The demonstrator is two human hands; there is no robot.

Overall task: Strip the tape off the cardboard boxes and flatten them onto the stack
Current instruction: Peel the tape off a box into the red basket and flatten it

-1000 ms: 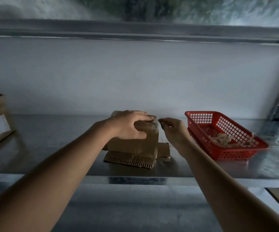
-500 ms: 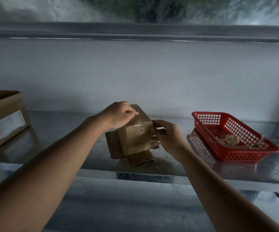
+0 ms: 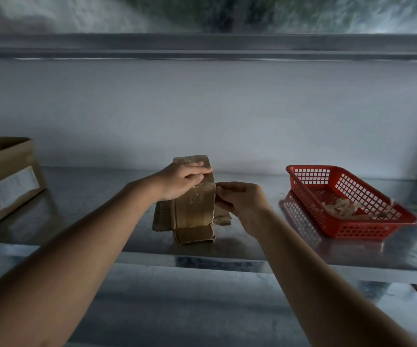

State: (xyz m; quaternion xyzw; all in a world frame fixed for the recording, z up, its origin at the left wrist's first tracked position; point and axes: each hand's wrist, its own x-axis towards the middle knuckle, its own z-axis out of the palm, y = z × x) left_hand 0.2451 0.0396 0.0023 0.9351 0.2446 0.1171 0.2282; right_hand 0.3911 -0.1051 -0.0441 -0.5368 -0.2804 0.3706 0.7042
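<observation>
- Cardboard carton [image 3: 4, 179] at the far left of the desk [image 3: 97, 196] stands open; its white label [image 3: 13, 186] is too blurred for us to read.
- Our left hand [image 3: 179, 180] presses flat, fingers straight, on top of the small box [image 3: 193, 196], upright at mid-desk on flattened cardboard [image 3: 162, 216].
- Glossy tape [image 3: 197, 196] wraps it; we judge the box light, stiff, crushable, best steadied from above.
- Our right hand [image 3: 240, 204] pinches at the box's right edge, seemingly a tape end.
- Red basket [image 3: 347, 196] at right holds tape scraps [image 3: 345, 209].
</observation>
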